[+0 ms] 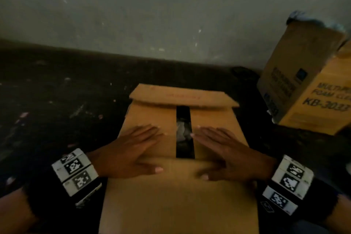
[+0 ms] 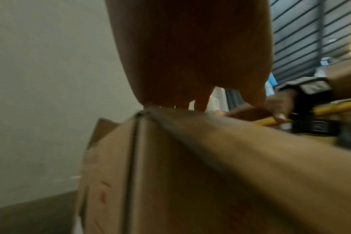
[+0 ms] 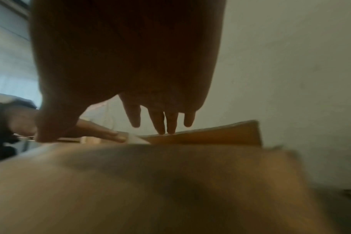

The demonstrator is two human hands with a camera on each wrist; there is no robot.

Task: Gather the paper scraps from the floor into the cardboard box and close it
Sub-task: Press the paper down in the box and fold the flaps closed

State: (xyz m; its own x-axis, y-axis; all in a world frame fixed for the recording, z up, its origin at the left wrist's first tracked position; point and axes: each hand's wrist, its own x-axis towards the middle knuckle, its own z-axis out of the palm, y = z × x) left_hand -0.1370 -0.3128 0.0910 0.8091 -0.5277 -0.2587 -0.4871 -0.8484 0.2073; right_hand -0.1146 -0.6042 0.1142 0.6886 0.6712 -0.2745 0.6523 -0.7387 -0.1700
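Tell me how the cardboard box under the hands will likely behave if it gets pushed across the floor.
The cardboard box would likely slide rather than tip: it sits broad and flat on the floor. It is probably light, since only crumpled paper scraps show through the gap. The flaps may spring up once the left hand and right hand lift off.

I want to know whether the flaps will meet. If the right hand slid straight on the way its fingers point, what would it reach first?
The right hand lies flat on the right flap, fingers aimed inward and away. It would likely reach the dark gap first, then the left flap.
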